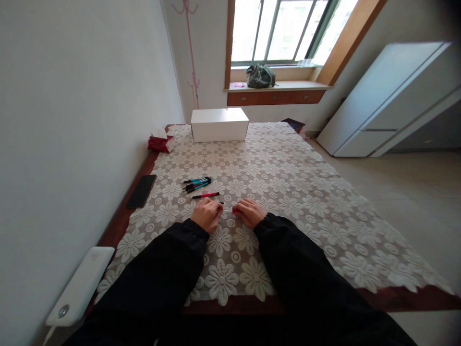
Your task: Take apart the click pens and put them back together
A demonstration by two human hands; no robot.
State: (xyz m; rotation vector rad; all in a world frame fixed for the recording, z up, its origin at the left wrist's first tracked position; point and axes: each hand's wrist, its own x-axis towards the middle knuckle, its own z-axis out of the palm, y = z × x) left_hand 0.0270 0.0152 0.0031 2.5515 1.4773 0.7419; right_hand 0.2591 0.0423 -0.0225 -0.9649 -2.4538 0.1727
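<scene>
My left hand (pixel 207 213) and my right hand (pixel 249 211) are close together low over the lace tablecloth, both with fingers closed in a pinch. A thin whitish pen refill (pixel 227 210) spans the gap between them. Its left end is in my left fingers, where a small black tip also shows. From the right fingertips peeks a red pen barrel (pixel 235 210), mostly covered by the hand. Just beyond my left hand lies a red and black pen (pixel 205 195). Behind that is a loose bunch of several pens (pixel 197 184), mostly blue and black.
A white box (pixel 219 126) stands at the table's far end. Along the left edge are a red tissue pack (pixel 161 144), a black phone (pixel 141 191) and a white power bank (pixel 80 286) with a cable. The flowered lace tablecloth (pixel 288 206) covers the table.
</scene>
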